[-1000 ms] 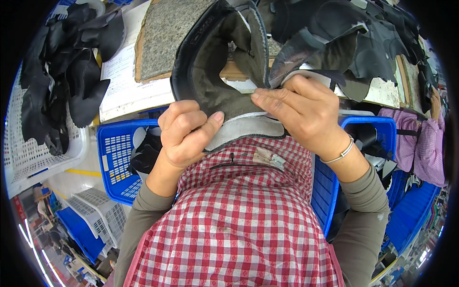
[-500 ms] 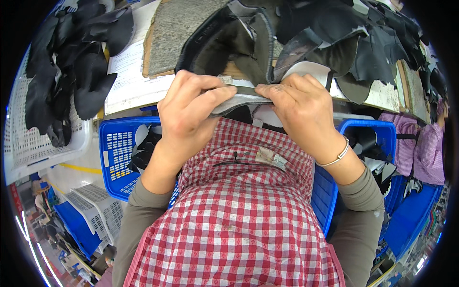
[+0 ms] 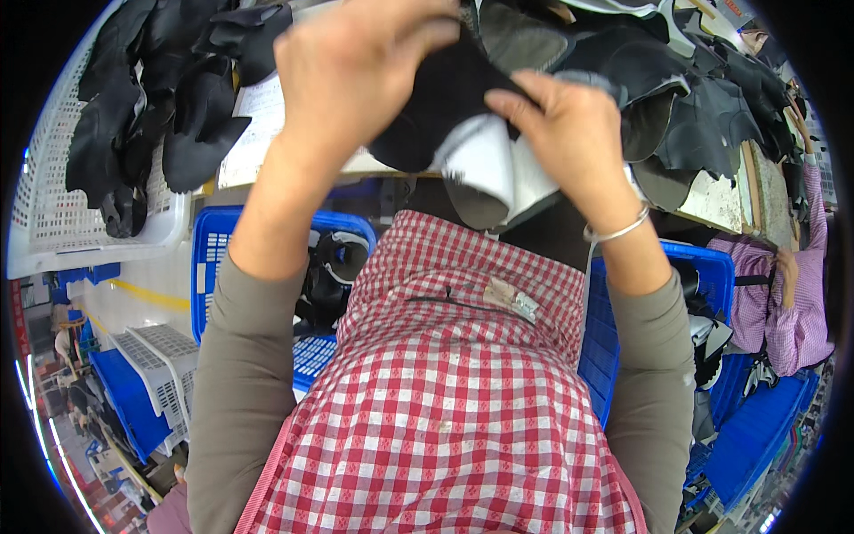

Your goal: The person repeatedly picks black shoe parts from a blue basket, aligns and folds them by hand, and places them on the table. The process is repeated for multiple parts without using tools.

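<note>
Where fingers (image 3: 525, 102) fold in, black shoe upper (image 3: 436, 98) half hidden

A: What is the piece at the top centre of the frame?

B: It is a black shoe upper (image 3: 449, 98), soft and folded, with a pale grey-white lining (image 3: 485, 160) turned outward at its lower edge.

A: Does it lie flat?

B: No, it is lifted and bent, raised above the red checked apron.
</note>
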Action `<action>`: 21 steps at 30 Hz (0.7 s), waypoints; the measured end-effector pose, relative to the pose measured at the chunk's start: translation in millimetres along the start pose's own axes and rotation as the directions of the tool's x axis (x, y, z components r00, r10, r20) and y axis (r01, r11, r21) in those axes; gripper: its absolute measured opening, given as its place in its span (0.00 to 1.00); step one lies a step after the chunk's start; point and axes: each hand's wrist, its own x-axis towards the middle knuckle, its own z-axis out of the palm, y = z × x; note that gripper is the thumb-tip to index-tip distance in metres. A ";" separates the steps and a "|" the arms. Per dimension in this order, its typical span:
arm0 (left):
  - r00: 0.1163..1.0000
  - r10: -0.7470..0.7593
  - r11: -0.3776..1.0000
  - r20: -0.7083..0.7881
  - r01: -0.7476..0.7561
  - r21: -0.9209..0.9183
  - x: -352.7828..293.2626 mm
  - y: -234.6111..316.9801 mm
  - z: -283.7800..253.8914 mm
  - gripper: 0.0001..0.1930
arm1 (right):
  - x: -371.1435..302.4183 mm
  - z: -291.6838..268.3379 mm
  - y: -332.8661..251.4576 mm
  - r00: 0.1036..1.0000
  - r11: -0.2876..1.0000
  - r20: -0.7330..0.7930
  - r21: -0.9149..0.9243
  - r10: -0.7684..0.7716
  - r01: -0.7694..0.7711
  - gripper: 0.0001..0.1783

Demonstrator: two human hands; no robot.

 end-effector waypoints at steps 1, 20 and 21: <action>0.996 -0.048 0.981 -0.077 0.033 -0.192 14.9 2.5 1.0 0.11 | 8.7 1.8 6.8 1.000 0.997 -0.011 0.074 0.011 -0.010 0.16; 0.868 0.406 0.872 0.287 -0.274 -0.405 -26.3 19.6 85.6 0.19 | -33.4 57.1 64.3 0.898 0.136 0.263 0.935 0.354 -0.327 0.16; 0.841 0.416 0.874 0.345 -0.265 -0.408 -28.1 19.9 84.9 0.20 | -33.3 57.6 62.9 0.884 0.102 0.276 0.936 0.377 -0.336 0.16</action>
